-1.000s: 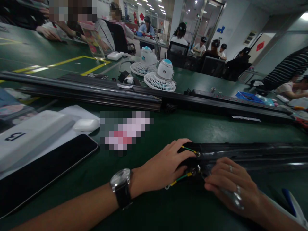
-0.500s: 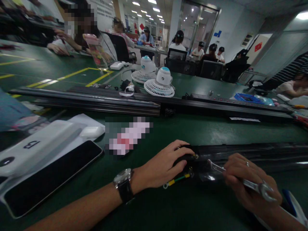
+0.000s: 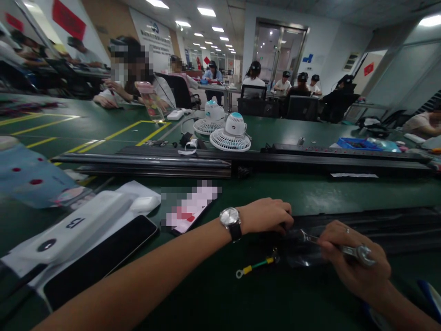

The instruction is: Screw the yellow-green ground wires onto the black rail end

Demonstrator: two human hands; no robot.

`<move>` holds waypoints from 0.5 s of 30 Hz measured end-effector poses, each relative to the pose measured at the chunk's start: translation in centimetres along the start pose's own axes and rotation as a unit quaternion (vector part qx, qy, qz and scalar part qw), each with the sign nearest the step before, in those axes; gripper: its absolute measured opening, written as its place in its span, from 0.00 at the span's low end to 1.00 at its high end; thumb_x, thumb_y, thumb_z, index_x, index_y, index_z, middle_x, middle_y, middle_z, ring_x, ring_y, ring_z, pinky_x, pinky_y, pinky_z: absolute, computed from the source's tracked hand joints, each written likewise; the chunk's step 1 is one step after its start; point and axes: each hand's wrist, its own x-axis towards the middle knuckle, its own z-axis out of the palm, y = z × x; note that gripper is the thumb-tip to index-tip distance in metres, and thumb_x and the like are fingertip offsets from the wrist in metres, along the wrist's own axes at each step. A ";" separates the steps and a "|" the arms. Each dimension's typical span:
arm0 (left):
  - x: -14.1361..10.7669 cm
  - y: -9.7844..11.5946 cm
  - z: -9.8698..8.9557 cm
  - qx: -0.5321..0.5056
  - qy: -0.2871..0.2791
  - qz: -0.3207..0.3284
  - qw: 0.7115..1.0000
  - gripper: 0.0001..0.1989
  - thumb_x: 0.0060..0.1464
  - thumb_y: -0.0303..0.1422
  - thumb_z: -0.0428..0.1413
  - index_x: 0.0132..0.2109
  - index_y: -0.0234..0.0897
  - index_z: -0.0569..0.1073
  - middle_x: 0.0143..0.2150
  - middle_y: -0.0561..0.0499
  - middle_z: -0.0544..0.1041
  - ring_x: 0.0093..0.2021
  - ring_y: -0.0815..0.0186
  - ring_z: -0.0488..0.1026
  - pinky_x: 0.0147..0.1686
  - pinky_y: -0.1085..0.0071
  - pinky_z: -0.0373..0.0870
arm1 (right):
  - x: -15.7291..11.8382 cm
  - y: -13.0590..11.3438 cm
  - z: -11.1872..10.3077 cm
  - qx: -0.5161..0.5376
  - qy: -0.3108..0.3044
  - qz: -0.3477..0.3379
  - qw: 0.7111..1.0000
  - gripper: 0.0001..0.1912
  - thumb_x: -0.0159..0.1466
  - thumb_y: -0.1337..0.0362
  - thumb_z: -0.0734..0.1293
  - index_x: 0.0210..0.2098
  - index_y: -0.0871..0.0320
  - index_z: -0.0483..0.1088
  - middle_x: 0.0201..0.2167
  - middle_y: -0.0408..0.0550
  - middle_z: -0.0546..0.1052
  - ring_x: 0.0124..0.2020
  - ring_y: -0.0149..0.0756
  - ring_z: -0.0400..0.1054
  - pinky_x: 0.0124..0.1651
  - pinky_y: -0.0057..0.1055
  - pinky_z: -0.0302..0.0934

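Observation:
My right hand (image 3: 354, 259) is closed around a metal wrench (image 3: 361, 253), whose open-ended head points left. The wrench's far end lies over the near end of a long black bar in clear plastic wrap (image 3: 372, 230). At that same end my left hand (image 3: 270, 215), with a wristwatch, has its fingers curled down; what they grip is hidden. Below it a short green-yellow wire with a ring terminal (image 3: 257, 265) sticks out from the bar's end, lying toward the left.
A dark phone (image 3: 103, 262), a white device marked 13 (image 3: 76, 225) and a phone with a lit, blurred screen (image 3: 193, 207) lie left. Long black bars (image 3: 155, 165) cross the table behind, with two white fans (image 3: 230, 133) and a blue tray (image 3: 358, 144). People sit beyond.
My left hand has shifted right and its fingers, stretched over the bar's end before, are now curled. The right hand keeps the wrench, slightly turned. The view has tilted up a little.

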 end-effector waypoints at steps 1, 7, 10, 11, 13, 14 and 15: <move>0.0 0.0 0.1 -0.001 -0.001 0.002 1.000 0.03 0.60 0.32 0.59 0.42 0.41 0.76 0.46 0.50 0.73 0.44 0.65 0.70 0.39 0.70 0.64 | -0.1 0.0 0.0 -0.006 -0.001 0.005 1.000 0.08 0.65 0.76 0.65 0.36 0.57 0.69 0.26 0.42 0.72 0.29 0.32 0.66 0.33 0.32 0.61; 0.1 0.5 0.0 0.001 -0.014 0.007 1.000 0.04 0.59 0.28 0.59 0.41 0.39 0.75 0.48 0.49 0.72 0.43 0.66 0.69 0.37 0.70 0.64 | -0.4 0.5 -0.1 -0.011 -0.002 0.017 1.000 0.07 0.65 0.75 0.66 0.36 0.56 0.69 0.27 0.42 0.73 0.30 0.33 0.67 0.34 0.32 0.62; 0.3 0.7 0.0 0.015 -0.015 0.009 1.000 0.03 0.60 0.28 0.56 0.40 0.39 0.75 0.46 0.48 0.71 0.40 0.66 0.69 0.34 0.70 0.63 | -0.4 0.7 0.1 -0.003 -0.002 0.017 1.000 0.07 0.65 0.74 0.66 0.36 0.56 0.70 0.27 0.42 0.73 0.29 0.33 0.68 0.34 0.32 0.62; 0.4 0.7 0.0 0.019 -0.017 0.012 1.000 0.04 0.61 0.28 0.56 0.41 0.39 0.75 0.45 0.49 0.71 0.39 0.66 0.69 0.33 0.69 0.62 | -0.4 0.8 0.1 -0.007 0.000 0.021 1.000 0.07 0.65 0.74 0.66 0.35 0.56 0.70 0.26 0.42 0.73 0.29 0.32 0.68 0.33 0.32 0.62; 0.4 0.7 -0.2 0.019 -0.025 0.011 0.999 0.04 0.61 0.28 0.56 0.41 0.40 0.75 0.45 0.49 0.72 0.40 0.66 0.69 0.33 0.69 0.62 | -0.3 1.0 0.1 -0.025 0.008 0.032 0.999 0.06 0.66 0.72 0.65 0.34 0.56 0.70 0.25 0.41 0.72 0.27 0.32 0.67 0.32 0.31 0.61; 0.3 0.6 -0.3 0.017 -0.028 0.007 0.999 0.04 0.60 0.28 0.57 0.42 0.41 0.76 0.45 0.50 0.72 0.42 0.66 0.70 0.34 0.70 0.63 | -0.2 1.1 0.1 -0.042 0.014 0.041 0.998 0.05 0.67 0.71 0.65 0.34 0.55 0.70 0.24 0.41 0.72 0.26 0.31 0.67 0.31 0.30 0.61; 0.2 0.6 -0.4 0.016 -0.028 0.002 0.999 0.05 0.60 0.29 0.58 0.42 0.41 0.76 0.47 0.50 0.72 0.43 0.65 0.70 0.36 0.70 0.63 | -0.1 1.1 0.0 -0.064 0.019 0.053 0.996 0.06 0.67 0.69 0.65 0.33 0.55 0.70 0.24 0.40 0.72 0.25 0.31 0.67 0.30 0.30 0.60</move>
